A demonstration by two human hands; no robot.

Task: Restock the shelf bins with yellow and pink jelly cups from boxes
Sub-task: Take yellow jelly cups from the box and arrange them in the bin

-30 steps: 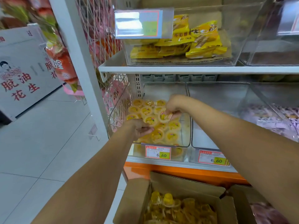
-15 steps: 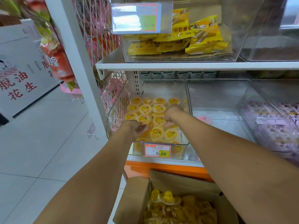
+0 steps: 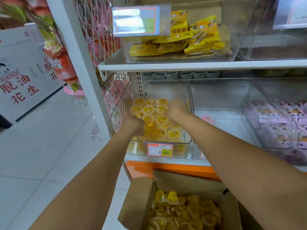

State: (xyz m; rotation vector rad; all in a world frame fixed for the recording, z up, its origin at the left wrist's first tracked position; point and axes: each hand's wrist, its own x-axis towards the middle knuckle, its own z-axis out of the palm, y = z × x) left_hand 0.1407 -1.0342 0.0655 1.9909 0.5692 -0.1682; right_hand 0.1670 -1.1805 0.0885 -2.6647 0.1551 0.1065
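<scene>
— Yellow jelly cups, where did they lie?
— They filled the clear bin, at 12 o'clock from the cardboard box, which held spare cups.
— And the hands?
— Both were inside the bin. The left hand lay on the cups at 9 o'clock, fingers curled down; whether it held one, I could not tell. The right hand was at 2 o'clock, blurred, fingers hidden. One pink jelly cup stood in the next bin, at 3 o'clock.

Yellow snack packets (up top), purple packs
</scene>
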